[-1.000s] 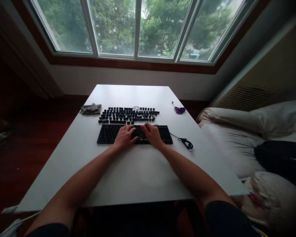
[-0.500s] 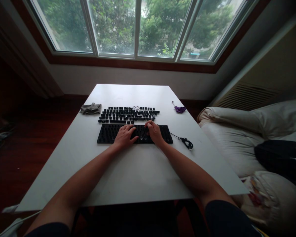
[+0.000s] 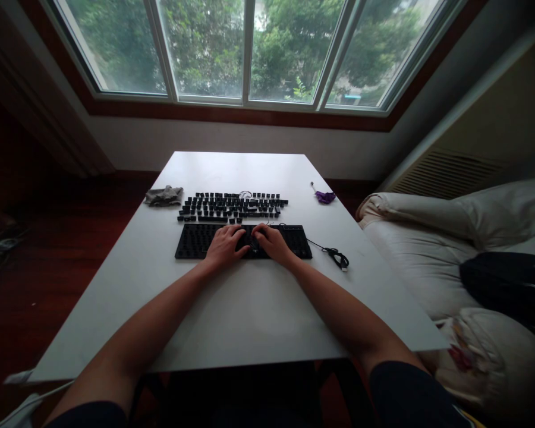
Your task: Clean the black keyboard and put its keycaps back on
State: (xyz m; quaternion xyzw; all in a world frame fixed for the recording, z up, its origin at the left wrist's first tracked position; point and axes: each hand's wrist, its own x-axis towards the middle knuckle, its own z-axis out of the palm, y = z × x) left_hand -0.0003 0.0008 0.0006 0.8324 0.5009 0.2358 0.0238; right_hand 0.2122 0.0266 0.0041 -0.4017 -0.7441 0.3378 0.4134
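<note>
A black keyboard (image 3: pixel 191 241) with its keycaps off lies flat on the white table (image 3: pixel 258 309). My left hand (image 3: pixel 225 242) rests on the middle of it, fingers spread and lying down on the board. Close beside it, my right hand (image 3: pixel 271 241) is over the right-middle part, its fingers curled together and pointing left. What the right hand pinches is hidden, though a thin wire-like line shows just behind its fingers. Beyond the keyboard, loose black keycaps (image 3: pixel 211 208) stand in rows, with a long bar-shaped one at the near side.
The keyboard's coiled cable (image 3: pixel 337 258) lies to the right. A grey cloth (image 3: pixel 164 196) sits at the table's left edge, and a purple cloth-like item (image 3: pixel 325 197) is near the right edge. A pale sofa (image 3: pixel 410 249) flanks the table; windows are ahead.
My right hand has moved left and slightly down, nearer my left hand. The dark thin thing under its fingers no longer shows clearly. My left hand has stayed in place.
</note>
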